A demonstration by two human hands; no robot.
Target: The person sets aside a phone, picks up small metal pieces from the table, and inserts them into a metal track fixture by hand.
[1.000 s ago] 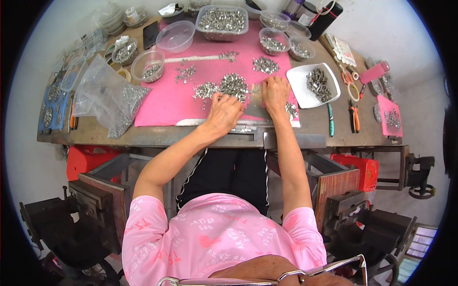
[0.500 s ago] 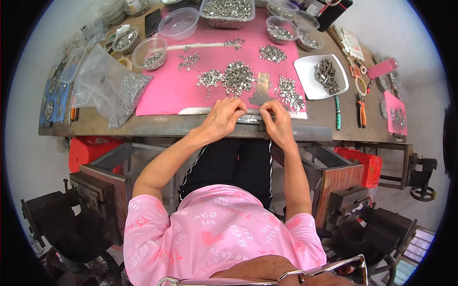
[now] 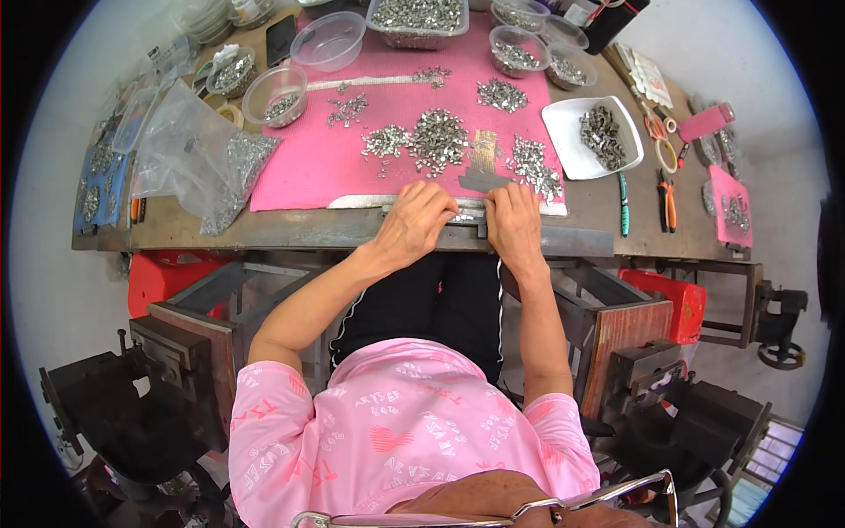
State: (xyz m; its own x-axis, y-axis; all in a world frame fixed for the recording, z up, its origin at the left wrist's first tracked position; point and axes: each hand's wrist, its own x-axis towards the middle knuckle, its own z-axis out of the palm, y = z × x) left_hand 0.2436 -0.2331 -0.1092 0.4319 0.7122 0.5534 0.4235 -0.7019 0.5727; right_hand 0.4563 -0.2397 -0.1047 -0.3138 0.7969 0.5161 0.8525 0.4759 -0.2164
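Note:
My left hand (image 3: 415, 222) rests at the table's front edge, its thumb and forefinger pinched together over small shiny metal pieces (image 3: 463, 216) in a narrow metal holder (image 3: 481, 227). At the holder's right end is my right hand (image 3: 516, 225), fingers bent down and closed. Whatever either hand grips is too small or hidden to name. Just beyond them lie a grey strip (image 3: 482, 181) and a tan patch (image 3: 484, 151) on the pink mat (image 3: 326, 167). Loose metal pieces form a large pile (image 3: 438, 141) ahead and a smaller pile (image 3: 535, 167) beside my right hand.
A white tray (image 3: 556, 132) of darker metal parts stands at the right, near a teal-handled tool (image 3: 624, 207) and orange-handled pliers (image 3: 666, 207). A clear bag (image 3: 189, 167) of metal bits lies at the left. Several plastic tubs, including an unfilled one (image 3: 327, 44), line the back.
My right hand has shifted slightly right, and its fingers now point more downward at the holder. My left hand stays nearly in place, its pinch slightly closer to the metal pieces.

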